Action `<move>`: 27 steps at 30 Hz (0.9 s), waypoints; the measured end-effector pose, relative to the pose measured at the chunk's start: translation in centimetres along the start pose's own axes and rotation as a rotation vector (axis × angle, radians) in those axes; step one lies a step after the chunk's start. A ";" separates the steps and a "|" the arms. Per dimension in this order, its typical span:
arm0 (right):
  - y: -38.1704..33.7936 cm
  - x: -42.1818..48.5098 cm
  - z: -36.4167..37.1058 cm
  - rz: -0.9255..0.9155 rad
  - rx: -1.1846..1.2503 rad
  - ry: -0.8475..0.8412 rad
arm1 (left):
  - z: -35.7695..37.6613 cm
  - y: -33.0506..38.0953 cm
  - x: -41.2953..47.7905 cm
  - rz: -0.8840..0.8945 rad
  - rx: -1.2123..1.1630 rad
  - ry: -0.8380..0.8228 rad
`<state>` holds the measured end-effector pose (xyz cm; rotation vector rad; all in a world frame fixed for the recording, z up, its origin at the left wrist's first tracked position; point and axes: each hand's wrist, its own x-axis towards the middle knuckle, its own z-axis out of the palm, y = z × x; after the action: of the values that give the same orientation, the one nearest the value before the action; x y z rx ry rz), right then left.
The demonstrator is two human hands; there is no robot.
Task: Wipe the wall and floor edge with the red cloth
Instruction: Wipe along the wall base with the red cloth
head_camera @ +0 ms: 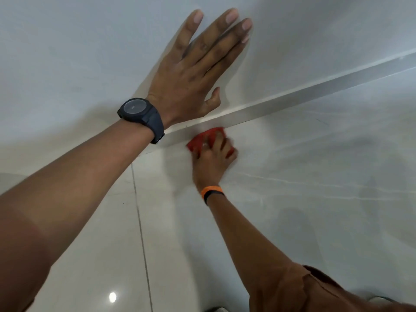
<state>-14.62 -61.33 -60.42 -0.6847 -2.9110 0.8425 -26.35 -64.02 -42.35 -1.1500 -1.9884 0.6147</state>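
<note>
My left hand (193, 64) lies flat and open against the pale wall (78, 52), fingers spread, a black watch on its wrist. Below it, a grey skirting strip (292, 97) runs along the foot of the wall, rising to the right. My right hand (216, 154) presses a bunched red cloth (200, 140) onto the floor right against that strip. The fingers cover much of the cloth and look blurred. An orange and black band circles the right wrist.
Glossy light floor tiles (292, 210) fill the lower half, with a grout line (139, 221) running toward me left of the right arm. A lamp reflection (112, 297) shines near the bottom edge. A brown sleeve (315, 291) covers my right upper arm.
</note>
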 end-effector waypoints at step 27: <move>7.3 3.8 -2.6 -0.218 -0.186 0.088 | 0.0 0.4 0.0 -0.036 0.007 -0.012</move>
<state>-14.68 -52.91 -62.33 -0.3905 -2.9370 0.5108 -26.15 -63.78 -42.63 -1.1065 -2.0108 0.6109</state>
